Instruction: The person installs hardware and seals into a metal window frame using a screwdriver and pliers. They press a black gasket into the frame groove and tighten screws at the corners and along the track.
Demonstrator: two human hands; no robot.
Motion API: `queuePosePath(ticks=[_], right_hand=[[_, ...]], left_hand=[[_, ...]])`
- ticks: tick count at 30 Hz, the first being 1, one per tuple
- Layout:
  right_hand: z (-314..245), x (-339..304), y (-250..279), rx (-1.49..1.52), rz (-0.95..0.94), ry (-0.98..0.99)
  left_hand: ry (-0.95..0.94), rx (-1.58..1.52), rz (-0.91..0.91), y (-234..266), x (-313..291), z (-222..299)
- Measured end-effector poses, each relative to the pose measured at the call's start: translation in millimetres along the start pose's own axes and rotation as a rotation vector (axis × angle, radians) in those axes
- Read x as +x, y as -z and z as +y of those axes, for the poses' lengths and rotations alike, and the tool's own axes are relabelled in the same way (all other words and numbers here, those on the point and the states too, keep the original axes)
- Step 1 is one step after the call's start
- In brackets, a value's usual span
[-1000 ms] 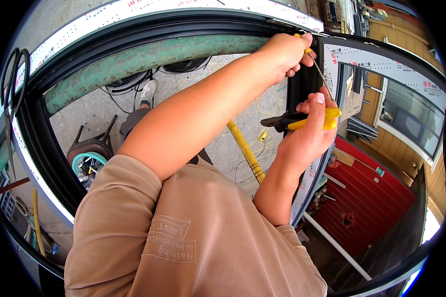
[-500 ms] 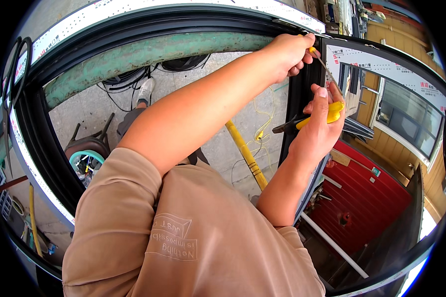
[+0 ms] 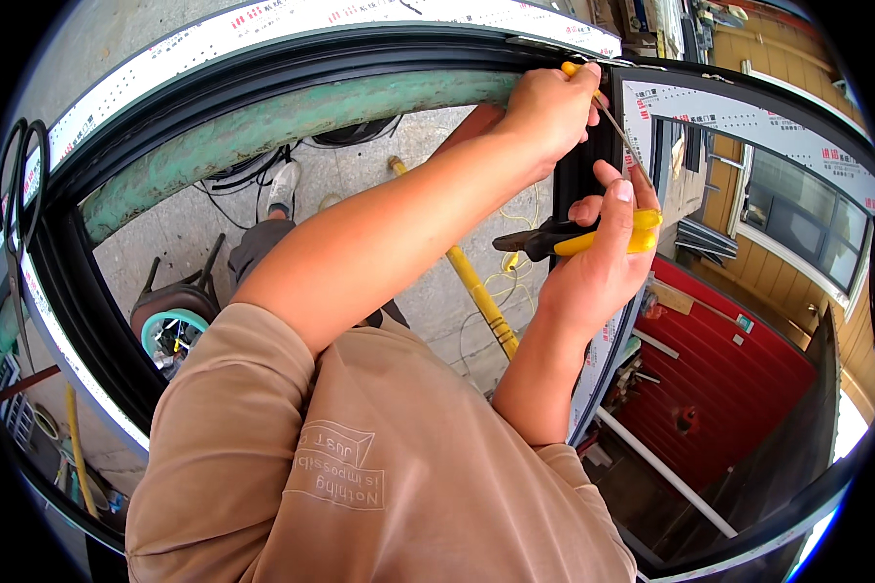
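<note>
My left hand [image 3: 551, 112] is closed around the yellow handle of a screwdriver [image 3: 624, 141] at the corner of a black frame [image 3: 588, 167]. Its thin metal shaft slants down to the right, its lower end beside the fingertips of my right hand [image 3: 593, 272]. That right hand grips a pair of pliers [image 3: 576, 243] with yellow-and-black handles. The plier jaws point left, away from the frame's upright bar. Whether the right fingertips touch the screwdriver shaft I cannot tell.
A green tube [image 3: 262, 136] runs under the frame's far bar. Black scissors [image 3: 12, 209] hang at the left. A teal bucket [image 3: 146, 335] of small items stands by a brown stool [image 3: 170, 296]. Below are a yellow pole [image 3: 481, 301] and a white shoe [image 3: 282, 187]; a red panel [image 3: 719, 389] lies right.
Both hands appear slightly farther left, still holding the screwdriver and pliers. The plier jaws extend farther left and show more fully. The whole view has shifted a little.
</note>
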State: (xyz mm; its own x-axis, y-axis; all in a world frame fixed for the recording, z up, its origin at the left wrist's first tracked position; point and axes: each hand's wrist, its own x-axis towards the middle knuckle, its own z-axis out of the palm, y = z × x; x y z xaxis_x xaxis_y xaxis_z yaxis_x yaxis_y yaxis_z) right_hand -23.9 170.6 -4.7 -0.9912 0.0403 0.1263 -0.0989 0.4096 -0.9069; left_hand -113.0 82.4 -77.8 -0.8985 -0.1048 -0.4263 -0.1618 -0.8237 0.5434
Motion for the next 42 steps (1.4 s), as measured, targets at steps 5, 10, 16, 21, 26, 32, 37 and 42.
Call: queuePosePath(ticks=[5, 10, 16, 21, 26, 32, 37, 42], right_hand=[[18.8, -11.9, 11.3, 0.013, -0.064, -0.072], [31.1, -19.3, 10.4, 0.081, -0.098, -0.135], [70.0, -18.8, -7.4, 0.109, -0.119, -0.275], [95.2, -12.0, -19.7, 0.153, -0.118, -0.304], [106.1, -0.6, -21.8, 0.207, -0.153, -0.314], [111.6, -0.7, -23.1, 0.258, -0.163, -0.306], [121.5, -1.0, -26.1, 0.305, -0.16, -0.302], [116.2, 2.6, -37.4, 0.406, -0.135, -0.324]], left_hand=[[-0.015, 0.082, -0.029, 14.2, 3.0, -1.7], [-0.077, 0.335, -0.087, 26.3, -2.2, -7.0], [-0.387, 0.728, -0.031, 36.0, 7.8, -10.3], [-0.474, 0.884, 0.011, 34.0, 12.6, -8.7], [-0.45, 0.924, 0.038, 35.0, 13.3, -8.7], [-0.481, 0.865, 0.042, 33.9, 11.9, -10.0], [-0.465, 0.927, 0.059, 35.3, 16.1, -11.5], [-0.43, 0.913, 0.087, 32.4, 12.1, -9.7]])
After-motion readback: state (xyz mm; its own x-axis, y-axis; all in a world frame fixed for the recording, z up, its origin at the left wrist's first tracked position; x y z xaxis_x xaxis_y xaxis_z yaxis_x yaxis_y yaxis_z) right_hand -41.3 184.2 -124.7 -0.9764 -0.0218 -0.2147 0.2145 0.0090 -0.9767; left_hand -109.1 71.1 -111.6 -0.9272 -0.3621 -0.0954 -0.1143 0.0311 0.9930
